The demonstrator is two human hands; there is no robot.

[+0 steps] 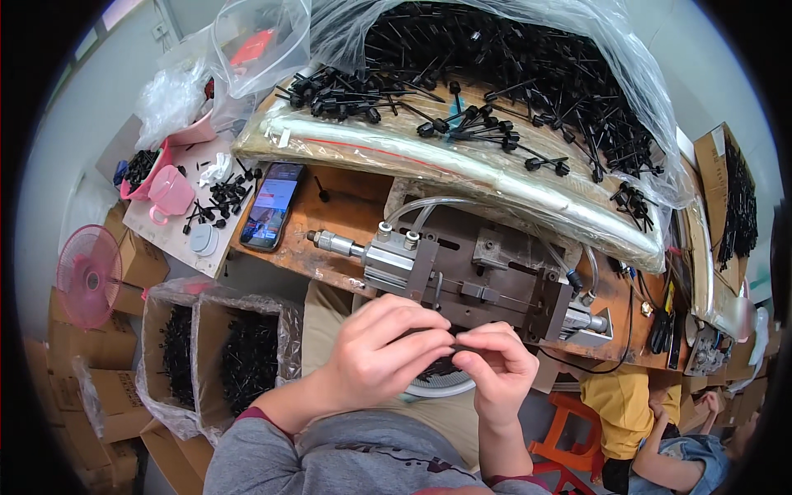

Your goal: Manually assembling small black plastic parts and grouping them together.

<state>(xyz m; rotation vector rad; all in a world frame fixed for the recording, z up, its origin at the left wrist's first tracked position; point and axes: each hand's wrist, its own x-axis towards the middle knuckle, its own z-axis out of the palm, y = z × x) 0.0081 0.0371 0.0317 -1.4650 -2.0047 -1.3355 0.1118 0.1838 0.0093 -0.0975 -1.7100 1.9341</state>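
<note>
My left hand (pixel 381 348) and my right hand (pixel 497 360) meet in front of me, fingertips pinched close together. A small dark bit shows between them, but the fingers hide what it is. Just below my hands, a round container with a pale rim (pixel 441 391) holds black pieces in my lap. Right beyond my hands stands a metal clamping fixture (pixel 483 290), with a silver air cylinder (pixel 388 262) on its left and another cylinder (pixel 580 320) on its right.
Black rod-shaped plastic parts (pixel 495 49) lie heaped on a plastic-wrapped tray (pixel 462 169) behind the fixture. A phone (pixel 274 206) lies left. Lined boxes (pixel 247 355) of black parts stand lower left, near a pink fan (pixel 89 276). Another person (pixel 676 454) sits lower right beside an orange stool (pixel 569 429).
</note>
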